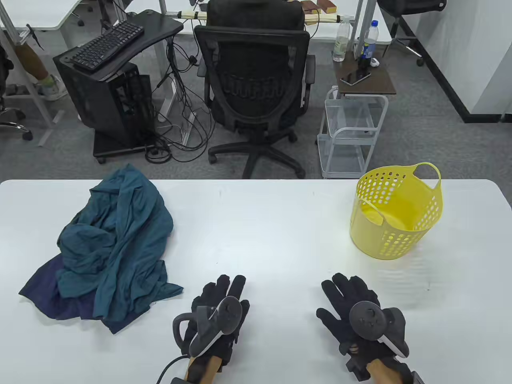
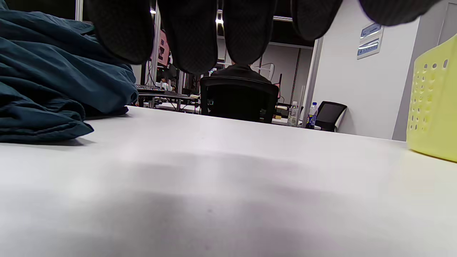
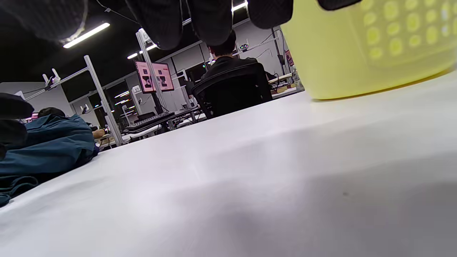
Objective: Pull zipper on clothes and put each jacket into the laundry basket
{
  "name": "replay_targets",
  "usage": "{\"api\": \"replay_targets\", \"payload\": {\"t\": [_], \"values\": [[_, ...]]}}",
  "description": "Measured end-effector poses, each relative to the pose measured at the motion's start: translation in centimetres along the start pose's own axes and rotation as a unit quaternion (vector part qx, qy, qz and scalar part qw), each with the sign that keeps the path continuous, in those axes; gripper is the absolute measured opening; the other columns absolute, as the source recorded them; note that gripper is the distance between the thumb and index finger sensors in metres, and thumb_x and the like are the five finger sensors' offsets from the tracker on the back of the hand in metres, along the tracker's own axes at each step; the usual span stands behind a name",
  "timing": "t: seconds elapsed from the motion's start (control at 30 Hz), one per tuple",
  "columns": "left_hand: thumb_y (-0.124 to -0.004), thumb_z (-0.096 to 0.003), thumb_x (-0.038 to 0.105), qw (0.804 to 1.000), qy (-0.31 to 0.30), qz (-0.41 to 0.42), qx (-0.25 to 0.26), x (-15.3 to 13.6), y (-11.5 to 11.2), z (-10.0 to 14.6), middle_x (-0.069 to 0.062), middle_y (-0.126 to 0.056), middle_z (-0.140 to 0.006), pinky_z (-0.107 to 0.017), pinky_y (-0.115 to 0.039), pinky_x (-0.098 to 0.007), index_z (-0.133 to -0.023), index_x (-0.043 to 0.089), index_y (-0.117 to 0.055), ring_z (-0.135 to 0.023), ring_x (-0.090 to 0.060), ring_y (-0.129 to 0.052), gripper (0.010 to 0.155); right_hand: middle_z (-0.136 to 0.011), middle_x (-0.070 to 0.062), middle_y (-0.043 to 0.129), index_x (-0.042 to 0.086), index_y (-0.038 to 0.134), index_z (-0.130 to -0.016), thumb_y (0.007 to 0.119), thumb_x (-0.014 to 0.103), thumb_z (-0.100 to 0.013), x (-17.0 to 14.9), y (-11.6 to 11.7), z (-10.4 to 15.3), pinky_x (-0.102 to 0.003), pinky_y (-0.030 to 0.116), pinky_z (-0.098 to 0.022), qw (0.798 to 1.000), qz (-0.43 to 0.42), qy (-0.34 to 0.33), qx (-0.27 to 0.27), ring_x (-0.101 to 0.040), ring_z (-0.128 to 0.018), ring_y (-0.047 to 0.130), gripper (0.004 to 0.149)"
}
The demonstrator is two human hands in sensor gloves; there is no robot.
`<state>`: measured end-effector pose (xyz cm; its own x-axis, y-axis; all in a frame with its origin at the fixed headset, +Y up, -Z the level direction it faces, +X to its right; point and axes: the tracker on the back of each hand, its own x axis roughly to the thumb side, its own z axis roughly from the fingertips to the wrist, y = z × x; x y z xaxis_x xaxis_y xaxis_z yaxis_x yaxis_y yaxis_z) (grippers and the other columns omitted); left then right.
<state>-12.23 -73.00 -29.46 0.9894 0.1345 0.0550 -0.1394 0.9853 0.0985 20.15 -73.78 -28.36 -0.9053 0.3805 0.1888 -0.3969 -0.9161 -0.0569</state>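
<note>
Table seen from above, with both gloved hands at its near edge. The left hand (image 1: 218, 310) and the right hand (image 1: 352, 308) lie flat on the white table (image 1: 264, 228), fingers straight and spread, grasping nothing; a tracker (image 1: 216, 324) sits on the back of the left hand and another tracker (image 1: 376, 320) on the right.

A crumpled teal jacket (image 1: 116, 236) lies at the left of the table, partly covering a darker blue jacket (image 1: 52, 296) whose edge shows beneath it; whether either zipper is open cannot be told. The yellow laundry basket (image 1: 396, 212) stands at the far right, well apart from the jackets, and holds no clothing that can be seen. Bare table lies between the hands and both the jackets and the basket.

Beyond the far edge stand a black office chair (image 1: 256, 80), a keyboard (image 1: 106, 46) on a black stand, a small white cart (image 1: 352, 132) and two bottles (image 1: 356, 38) on a side table.

The left wrist view, low over the table, shows fingertips (image 2: 189, 35) at the top, the teal jacket (image 2: 53, 82) at left and the basket wall (image 2: 432, 100) at right. The right wrist view alone shows ceiling lights (image 3: 85, 34), a pink monitor screen (image 3: 153, 76) and a seated person (image 3: 225, 57) behind the chair; there the basket (image 3: 357, 53) looms large and blurred.
</note>
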Motion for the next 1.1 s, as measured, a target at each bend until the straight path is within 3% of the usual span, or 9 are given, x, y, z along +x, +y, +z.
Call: {"api": "replay_targets", "payload": {"t": [0.37,0.77,0.93,1.1], "values": [[-0.066,-0.0378,0.065,1.0,-0.013,0.008,0.0,0.5,0.0,0.4,0.007,-0.071,-0.111,-0.062,-0.073,-0.057,-0.099,0.051,-0.059,-0.094,-0.031,-0.083,0.064,-0.124,0.002,0.046,0.036,0.056,-0.11,0.067,0.068,-0.049,0.4,1.1,0.0,-0.071,0.038,-0.07,1.0,0.008,-0.005,0.021,-0.045,-0.11,0.039,0.07],[-0.066,-0.0378,0.065,1.0,-0.019,0.001,-0.009,1.0,-0.5,0.3,0.008,-0.071,-0.111,-0.062,-0.073,-0.057,-0.099,0.051,-0.059,-0.094,-0.031,-0.083,0.064,-0.125,0.001,0.042,0.037,0.053,-0.111,0.067,0.068,-0.048,0.0,0.8,0.2,-0.071,0.036,-0.071,1.0,0.013,0.0,0.004,-0.044,-0.11,0.033,0.071],[-0.065,-0.0379,0.066,1.0,0.002,-0.021,-0.01,0.4,0.1,-0.9,0.01,-0.071,-0.112,-0.064,-0.073,-0.056,-0.099,0.053,-0.058,-0.095,-0.029,-0.083,0.063,-0.125,0.0,0.042,0.036,0.053,-0.111,0.067,0.068,-0.048,-0.3,0.8,0.2,-0.071,0.036,-0.071,1.0,0.009,0.004,0.004,-0.045,-0.11,0.034,0.072],[-0.066,-0.0373,0.066,0.997,0.038,-0.061,0.006,-1.5,2.2,-3.2,0.011,-0.071,-0.112,-0.064,-0.072,-0.056,-0.099,0.054,-0.058,-0.096,-0.028,-0.083,0.063,-0.124,0.0,0.042,0.036,0.054,-0.111,0.067,0.068,-0.048,-0.2,0.8,0.2,-0.071,0.037,-0.071,1.0,0.007,0.003,0.006,-0.045,-0.11,0.034,0.072]]}}
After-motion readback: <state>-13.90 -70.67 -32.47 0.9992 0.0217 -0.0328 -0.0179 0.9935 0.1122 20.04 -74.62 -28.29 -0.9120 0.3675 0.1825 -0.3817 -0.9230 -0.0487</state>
